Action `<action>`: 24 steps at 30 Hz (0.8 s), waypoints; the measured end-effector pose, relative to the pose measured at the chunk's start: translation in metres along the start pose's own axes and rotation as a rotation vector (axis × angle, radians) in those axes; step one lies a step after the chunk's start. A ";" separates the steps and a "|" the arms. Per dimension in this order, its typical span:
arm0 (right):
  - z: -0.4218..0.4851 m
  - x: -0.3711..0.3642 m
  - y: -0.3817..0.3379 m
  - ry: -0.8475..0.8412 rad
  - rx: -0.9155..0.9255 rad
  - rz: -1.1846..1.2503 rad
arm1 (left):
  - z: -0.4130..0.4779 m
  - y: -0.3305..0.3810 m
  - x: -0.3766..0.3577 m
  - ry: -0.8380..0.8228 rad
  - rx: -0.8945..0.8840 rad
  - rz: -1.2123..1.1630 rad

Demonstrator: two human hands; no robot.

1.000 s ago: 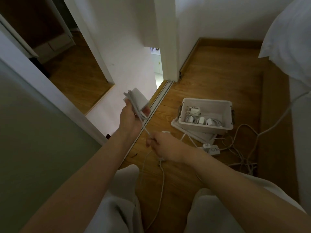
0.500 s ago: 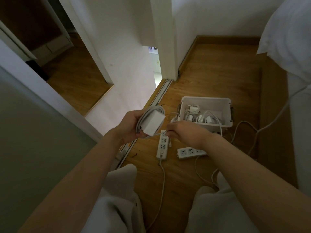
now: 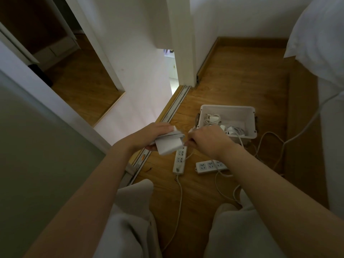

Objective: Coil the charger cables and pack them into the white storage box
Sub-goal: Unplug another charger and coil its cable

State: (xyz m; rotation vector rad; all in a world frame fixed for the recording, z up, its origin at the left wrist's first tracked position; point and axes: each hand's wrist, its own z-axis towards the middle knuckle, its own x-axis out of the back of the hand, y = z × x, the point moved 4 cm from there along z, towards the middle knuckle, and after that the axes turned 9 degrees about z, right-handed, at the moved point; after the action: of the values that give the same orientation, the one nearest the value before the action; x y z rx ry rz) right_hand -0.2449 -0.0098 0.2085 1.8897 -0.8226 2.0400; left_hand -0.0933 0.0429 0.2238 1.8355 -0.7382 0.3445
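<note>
**Item under handling.** A white charger brick (image 3: 167, 147) is noted, with its charger cable (image 3: 174, 135) wound in several turns round the body. It is held above the wooden floor, just left of the white storage box (image 3: 228, 107), and is not yet inside it.

**Handling assessment.** The brick is judged rigid, smooth-faced and fairly light, so a slip from a loose hold is considered possible. The cable is judged thin, soft and springy, and the turns are expected to loosen if the free tail is let go. Hold is best taken across the brick's flat faces, with the turns trapped under the fingers. The tail is best taken close to the brick.

**Hand pose.** The left hand (image 3: 154, 134) is clamped over the top of the brick, with its fingers laid across the turns and the forearm extended forward. The right hand (image 3: 208, 141) is positioned close alongside, knuckles up and fingers curled. The cable tail appears to be pinched at its fingertips, though the contact is partly hidden. The 2 hands are thus together at the work.

**Surroundings.** Coiled chargers (image 3: 212, 119) are seen in the box. 2 power strips (image 3: 180, 159) lie on the floor beneath the hands.
</note>
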 end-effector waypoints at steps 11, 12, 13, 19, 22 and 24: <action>0.000 0.005 0.004 0.174 -0.156 0.036 | -0.003 -0.018 0.010 0.359 -0.009 0.557; -0.001 0.005 0.004 0.179 -0.183 0.059 | -0.003 -0.016 0.011 0.396 -0.032 0.621; -0.001 0.006 0.004 0.175 -0.217 0.079 | -0.003 -0.015 0.011 0.429 -0.053 0.683; -0.005 0.009 0.009 0.186 -0.314 0.167 | -0.001 -0.017 0.016 0.543 -0.072 0.791; -0.004 0.005 0.013 0.180 -0.307 0.214 | -0.002 -0.029 0.025 0.578 0.018 0.813; -0.007 0.005 0.017 0.175 -0.323 0.234 | -0.003 -0.041 0.031 0.575 0.089 0.850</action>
State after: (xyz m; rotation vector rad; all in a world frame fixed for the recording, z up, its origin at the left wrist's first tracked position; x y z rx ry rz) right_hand -0.2604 -0.0207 0.2095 1.4794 -1.2861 2.0143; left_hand -0.0431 0.0446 0.2121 1.2992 -1.0565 1.4013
